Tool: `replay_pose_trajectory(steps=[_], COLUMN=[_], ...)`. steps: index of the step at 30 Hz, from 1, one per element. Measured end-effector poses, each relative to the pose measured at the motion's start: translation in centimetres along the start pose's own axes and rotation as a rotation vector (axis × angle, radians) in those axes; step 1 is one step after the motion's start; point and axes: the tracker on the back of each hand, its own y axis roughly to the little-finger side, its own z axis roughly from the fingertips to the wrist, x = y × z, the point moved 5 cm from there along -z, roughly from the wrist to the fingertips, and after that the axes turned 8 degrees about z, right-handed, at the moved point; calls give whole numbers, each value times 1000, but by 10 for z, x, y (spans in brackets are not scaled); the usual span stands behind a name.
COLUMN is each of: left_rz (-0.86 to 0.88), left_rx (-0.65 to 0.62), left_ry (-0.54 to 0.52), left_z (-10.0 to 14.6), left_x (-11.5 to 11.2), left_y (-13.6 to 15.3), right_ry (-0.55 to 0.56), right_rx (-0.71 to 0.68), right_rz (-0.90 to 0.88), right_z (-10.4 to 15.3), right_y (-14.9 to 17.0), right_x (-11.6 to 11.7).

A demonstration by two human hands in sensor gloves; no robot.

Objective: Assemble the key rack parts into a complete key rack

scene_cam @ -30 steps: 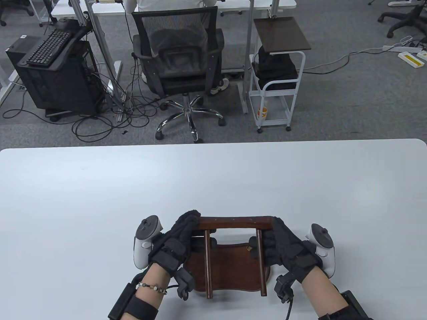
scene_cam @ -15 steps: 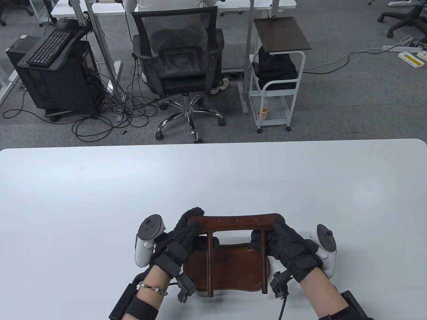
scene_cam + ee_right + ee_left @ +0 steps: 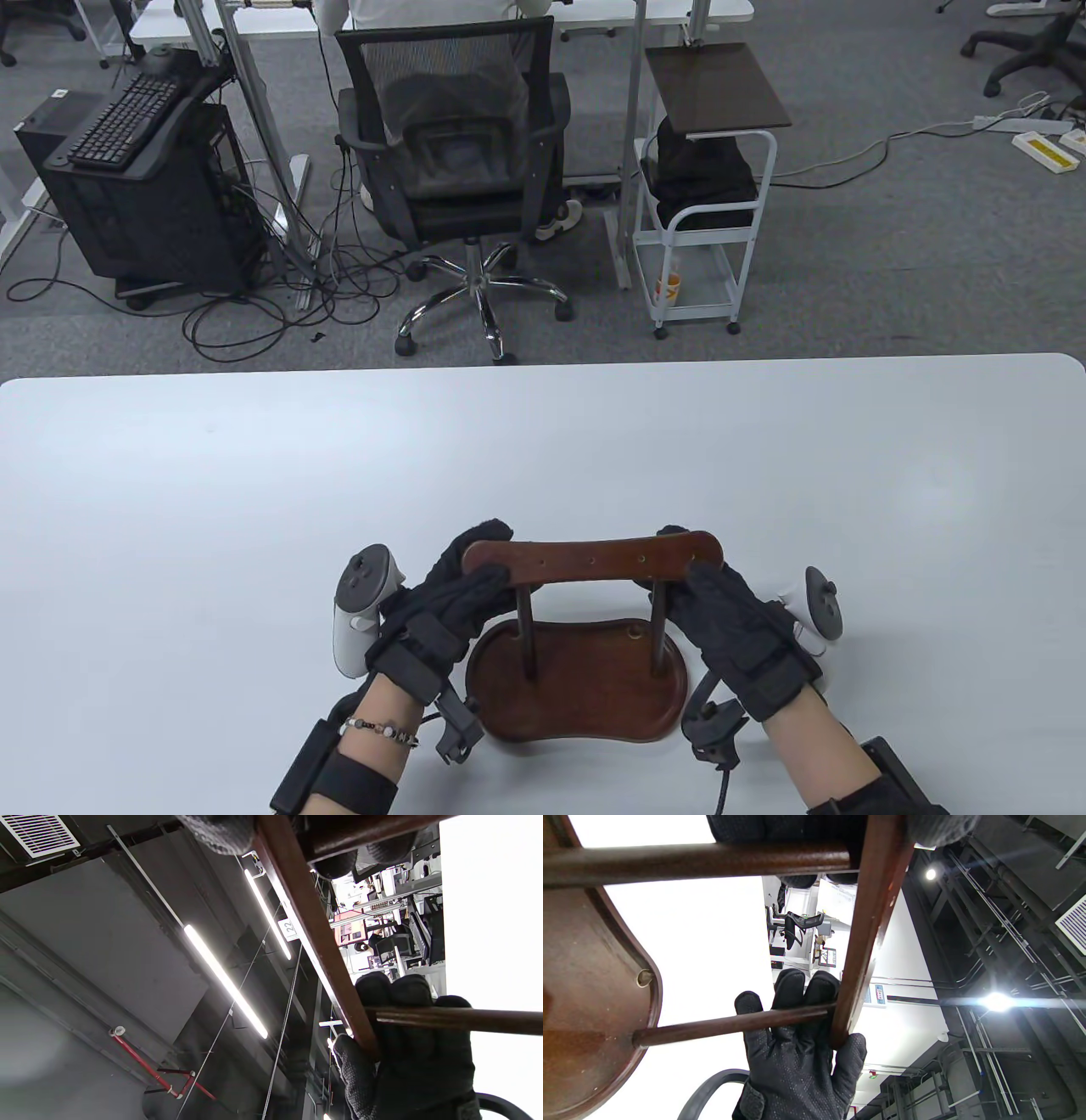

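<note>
A dark wooden key rack stands upright near the table's front edge: a top bar (image 3: 594,558) on two thin posts (image 3: 525,632) set into a curved base (image 3: 577,692). My left hand (image 3: 462,586) grips the bar's left end. My right hand (image 3: 721,598) grips its right end. In the left wrist view the bar (image 3: 867,929), a post (image 3: 729,1024) and the base (image 3: 589,1014) show from below, with the right hand (image 3: 797,1052) behind. In the right wrist view the bar (image 3: 314,929) and the left hand (image 3: 411,1052) show.
The white table (image 3: 543,458) stretches wide behind and beside the rack. Beyond its far edge are an office chair (image 3: 458,161), a white cart (image 3: 704,187) and a computer tower (image 3: 144,195) on the floor.
The rack has been tipped from lying flat to standing upright on its base. Both hands stayed on the ends of the top bar and rose with it.
</note>
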Motion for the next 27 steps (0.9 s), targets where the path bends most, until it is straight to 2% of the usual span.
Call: replay_pose_trajectory(steps=[22, 24, 27], left_rz=[-67, 6, -60], left_rx=[-24, -24, -25], left_ry=[21, 23, 31], left_z=[2, 2, 1], left_x=[14, 13, 14], left_y=[4, 6, 9], right_ry=[-2, -9, -10], right_rx=[-11, -4, -11], right_rz=[-1, -12, 1], right_z=[-5, -7, -8], right_y=[21, 20, 22], right_x=[-1, 0, -1])
